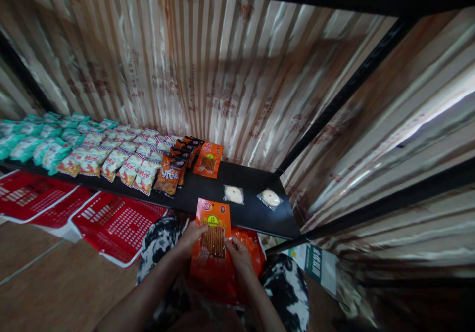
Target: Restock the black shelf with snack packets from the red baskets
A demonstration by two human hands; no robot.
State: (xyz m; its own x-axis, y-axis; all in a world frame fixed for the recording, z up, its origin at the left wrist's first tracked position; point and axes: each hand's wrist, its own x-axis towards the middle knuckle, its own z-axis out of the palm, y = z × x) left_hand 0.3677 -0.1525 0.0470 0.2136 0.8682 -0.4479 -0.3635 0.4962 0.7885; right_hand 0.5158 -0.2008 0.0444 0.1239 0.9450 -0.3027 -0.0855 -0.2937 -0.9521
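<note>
An orange snack packet [213, 225] with a clear window showing thin brown sticks is held upright in front of me. My left hand [192, 238] grips its lower left edge and my right hand [239, 254] grips its lower right edge, fingers closed on it. Below the hands a pile of more orange packets [218, 275] rests on my lap. On the black shelf [256, 213] ahead, one matching orange packet [209, 160] lies flat next to dark orange packets [171, 174].
Rows of white-and-red snack bags [122, 159] and teal bags [37, 141] fill the shelf's left part. Two small clear packets with pale round cakes [233, 194] [270, 198] lie at its right. Red plastic baskets [115, 225] sit on the brown floor at left. Striped foil lines the walls.
</note>
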